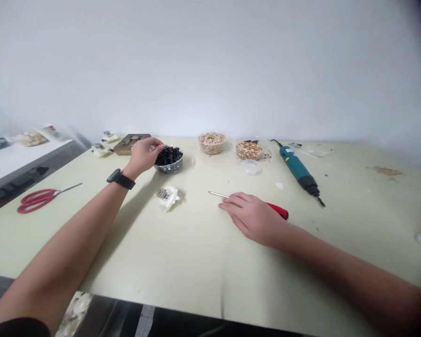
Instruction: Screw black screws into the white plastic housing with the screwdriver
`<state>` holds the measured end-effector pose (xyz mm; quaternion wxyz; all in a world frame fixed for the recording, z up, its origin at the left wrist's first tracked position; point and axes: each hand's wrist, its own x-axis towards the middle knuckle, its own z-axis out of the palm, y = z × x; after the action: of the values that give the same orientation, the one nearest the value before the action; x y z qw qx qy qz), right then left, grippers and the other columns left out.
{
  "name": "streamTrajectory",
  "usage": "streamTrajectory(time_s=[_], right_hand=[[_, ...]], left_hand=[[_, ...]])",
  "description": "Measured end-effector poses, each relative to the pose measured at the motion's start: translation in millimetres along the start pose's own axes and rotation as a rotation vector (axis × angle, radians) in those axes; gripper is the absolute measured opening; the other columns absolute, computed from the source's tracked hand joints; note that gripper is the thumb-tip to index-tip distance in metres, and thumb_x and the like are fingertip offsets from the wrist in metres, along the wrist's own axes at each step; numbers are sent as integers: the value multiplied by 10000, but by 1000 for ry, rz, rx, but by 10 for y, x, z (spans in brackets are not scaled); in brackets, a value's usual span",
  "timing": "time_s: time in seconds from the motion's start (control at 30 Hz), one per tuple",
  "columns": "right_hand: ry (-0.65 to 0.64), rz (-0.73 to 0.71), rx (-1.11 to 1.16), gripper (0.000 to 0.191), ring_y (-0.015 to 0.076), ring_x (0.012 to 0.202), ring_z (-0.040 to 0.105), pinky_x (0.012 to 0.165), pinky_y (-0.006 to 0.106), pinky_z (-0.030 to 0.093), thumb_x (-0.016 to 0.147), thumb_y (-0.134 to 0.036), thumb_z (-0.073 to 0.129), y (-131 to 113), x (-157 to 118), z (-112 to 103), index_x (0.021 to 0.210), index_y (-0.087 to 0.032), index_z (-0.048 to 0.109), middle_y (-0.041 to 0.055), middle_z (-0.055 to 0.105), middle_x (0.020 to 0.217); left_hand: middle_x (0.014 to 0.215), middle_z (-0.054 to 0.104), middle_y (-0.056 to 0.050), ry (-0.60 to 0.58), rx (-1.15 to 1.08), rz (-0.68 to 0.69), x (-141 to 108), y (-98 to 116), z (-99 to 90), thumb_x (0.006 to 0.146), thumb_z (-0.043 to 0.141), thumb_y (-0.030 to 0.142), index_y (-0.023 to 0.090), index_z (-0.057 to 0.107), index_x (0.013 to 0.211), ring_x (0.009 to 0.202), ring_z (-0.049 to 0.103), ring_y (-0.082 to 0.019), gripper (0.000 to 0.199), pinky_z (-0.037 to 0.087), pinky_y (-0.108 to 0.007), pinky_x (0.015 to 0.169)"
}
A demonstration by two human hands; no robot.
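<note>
My left hand (pixel 145 154), with a black watch (pixel 121 178) on its wrist, is at the left rim of a clear round tub (pixel 169 167) full of small black pieces (pixel 169 154). Its thumb and fingers are pinched together; a small silvery glint shows there, too small to name. Under my right hand (pixel 254 217) is a screwdriver (pixel 278 210) with a red handle, its thin metal shaft pointing left and the fingers closed around it. Between the hands, a white plastic part (pixel 169 200) with a coiled metal piece on its left side lies on the table.
Red-handled scissors (pixel 38 200) lie at the left. Behind stand a dark block (pixel 124 145), more white plastic parts (pixel 101 150), and two clear tubs of small tan pieces (pixel 211 142) (pixel 250 150). A clear lid (pixel 251 167) and a teal power screwdriver (pixel 297 167) are right of centre.
</note>
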<state>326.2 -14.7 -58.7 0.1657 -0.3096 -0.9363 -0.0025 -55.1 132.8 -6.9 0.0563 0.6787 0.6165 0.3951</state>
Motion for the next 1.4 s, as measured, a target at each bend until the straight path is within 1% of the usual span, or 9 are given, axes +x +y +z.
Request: streamTrajectory(time_s=[0.43, 0.6, 0.7, 0.8, 0.93, 1.03, 1.2, 1.3, 1.4], right_hand=[[-16, 12, 4, 384, 295, 1232, 627, 1031, 513, 583, 1037, -127, 478, 11, -7, 14, 1356, -154, 689, 126, 694, 1347], [-25, 17, -8, 404, 304, 1266, 623, 1042, 527, 576, 1042, -116, 450, -19, -3, 4, 1370, -157, 684, 131, 663, 1416], [7, 31, -12, 443, 308, 1354, 580, 1089, 518, 544, 1043, -95, 413, -35, 12, -123, 1403, -173, 659, 140, 584, 1522], [-32, 88, -27, 374, 310, 1328, 586, 1087, 509, 523, 1051, -163, 463, 12, 1, -374, 1381, -173, 640, 141, 629, 1438], [-268, 386, -50, 311, 296, 1027, 668, 798, 428, 539, 1029, -431, 590, 142, -106, -665, 1233, -203, 646, 124, 690, 1236], [-399, 479, 15, 246, 250, 909, 647, 723, 367, 476, 1040, -447, 545, 200, -209, -700, 1102, -222, 624, 87, 684, 1110], [-335, 600, 156, 260, 207, 837, 626, 691, 328, 444, 1081, -454, 437, 195, -293, -607, 1120, -225, 553, 64, 672, 1056], [-266, 691, 189, 289, 198, 733, 608, 622, 312, 404, 1077, -479, 432, 171, -287, -595, 1222, -241, 507, 36, 673, 957], [-186, 690, 236, 292, 188, 692, 600, 603, 301, 392, 1072, -479, 436, 130, -265, -583, 1248, -251, 483, 18, 669, 921]], left_hand=[[952, 771, -47, 122, -198, 45, -98, 37, 4, 827, 788, 333, 194, 723, 898, 908, 707, -198, 169, 531, -327, 828], [945, 769, -33, 173, -156, 83, -170, 216, -14, 847, 773, 313, 208, 742, 924, 852, 680, -176, 134, 526, -328, 821], [964, 775, -19, 187, -147, 173, -247, 391, -22, 867, 760, 309, 220, 748, 930, 882, 686, -173, 110, 522, -332, 855], [963, 776, -10, 121, -185, 255, -367, 605, -19, 879, 745, 292, 223, 746, 924, 923, 698, -173, 82, 523, -329, 884], [978, 780, -15, -80, -197, 331, -546, 853, 19, 902, 715, 301, 237, 777, 948, 907, 699, -176, 100, 516, -332, 837], [996, 784, -20, -213, -174, 397, -638, 940, 71, 931, 690, 342, 259, 806, 964, 937, 700, -190, 147, 512, -340, 825], [1066, 788, -17, -355, -207, 382, -691, 939, 126, 952, 675, 407, 275, 792, 1056, 985, 722, -199, 205, 530, -340, 870], [1066, 786, -21, -381, -209, 343, -696, 931, 124, 947, 680, 425, 272, 755, 1124, 1014, 733, -209, 246, 532, -335, 868], [1036, 788, -26, -388, -212, 291, -701, 946, 124, 935, 692, 433, 262, 720, 1161, 1015, 739, -216, 284, 526, -338, 850]])
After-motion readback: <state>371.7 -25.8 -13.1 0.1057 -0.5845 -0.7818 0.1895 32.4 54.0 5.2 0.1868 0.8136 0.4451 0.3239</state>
